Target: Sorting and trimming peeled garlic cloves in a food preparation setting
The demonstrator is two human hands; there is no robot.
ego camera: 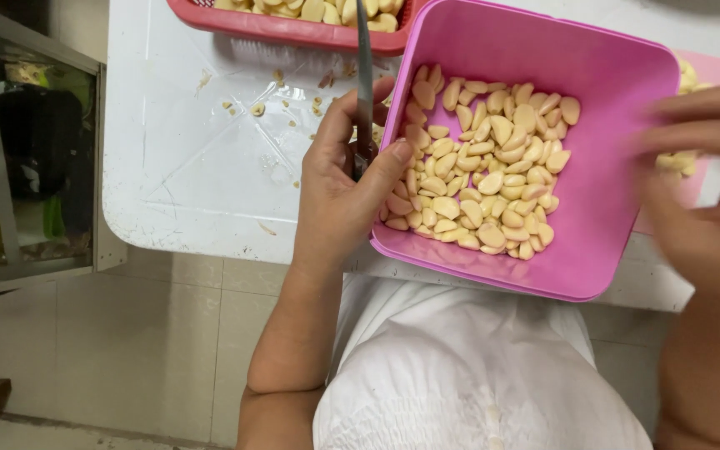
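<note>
My left hand point(345, 179) grips a knife point(364, 75) by its handle, the narrow blade pointing away from me, just left of a pink square container point(602, 92). Several peeled garlic cloves point(481, 167) lie heaped in the container's left half. At the right edge, my right hand point(702, 183) is blurred in motion, fingers spread, near the container's right rim. Whether it holds anything I cannot tell.
A red basket point(293, 29) with more cloves stands at the far edge of the white table point(193, 158). Peel scraps point(257, 108) dot the table. A pink board point(706, 79) with cloves lies right of the container. A glass-fronted cabinet point(27, 150) stands at left.
</note>
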